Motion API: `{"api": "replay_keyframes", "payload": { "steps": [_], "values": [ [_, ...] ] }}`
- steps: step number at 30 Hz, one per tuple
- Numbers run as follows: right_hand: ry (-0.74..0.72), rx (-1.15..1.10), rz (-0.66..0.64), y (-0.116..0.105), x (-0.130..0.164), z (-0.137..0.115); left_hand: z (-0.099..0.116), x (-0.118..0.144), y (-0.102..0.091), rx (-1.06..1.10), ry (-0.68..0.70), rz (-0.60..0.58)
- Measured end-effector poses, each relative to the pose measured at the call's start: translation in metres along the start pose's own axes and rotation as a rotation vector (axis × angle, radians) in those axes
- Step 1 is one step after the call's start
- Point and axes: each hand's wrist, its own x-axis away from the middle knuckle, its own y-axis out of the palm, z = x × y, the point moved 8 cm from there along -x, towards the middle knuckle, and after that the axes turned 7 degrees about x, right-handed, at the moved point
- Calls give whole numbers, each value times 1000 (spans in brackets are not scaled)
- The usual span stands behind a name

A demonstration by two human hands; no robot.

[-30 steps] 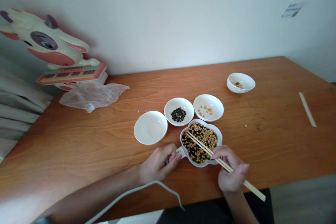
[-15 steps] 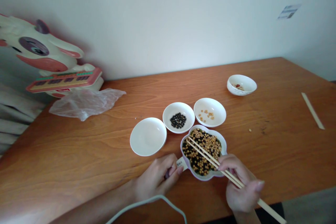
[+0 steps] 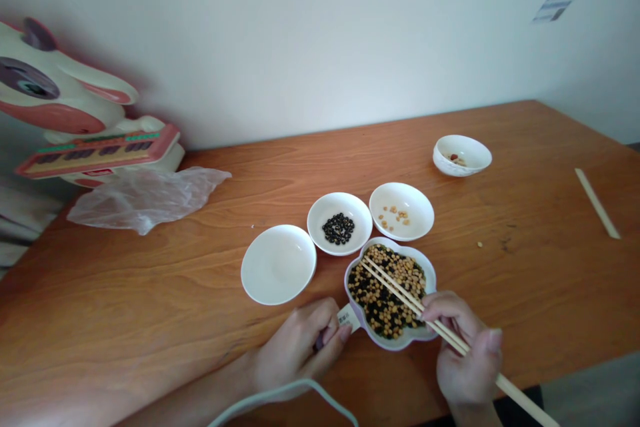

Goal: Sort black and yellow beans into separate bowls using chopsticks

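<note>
From my feed, both of my forearms come in bare, with no sleeves, watch or rings on my left hand (image 3: pixel 300 347) or my right hand (image 3: pixel 467 360). A thin pale grey cable (image 3: pixel 295 390) loops just below the left hand. My fingernails are short and unpainted.
</note>
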Motion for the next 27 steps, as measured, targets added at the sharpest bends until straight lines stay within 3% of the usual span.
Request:
{"api": "replay_keyframes", "payload": {
  "steps": [27],
  "values": [
    [-39, -29, -69, 2, -2, -8, 0, 1, 2, -14, 9, -2]
  ]
}}
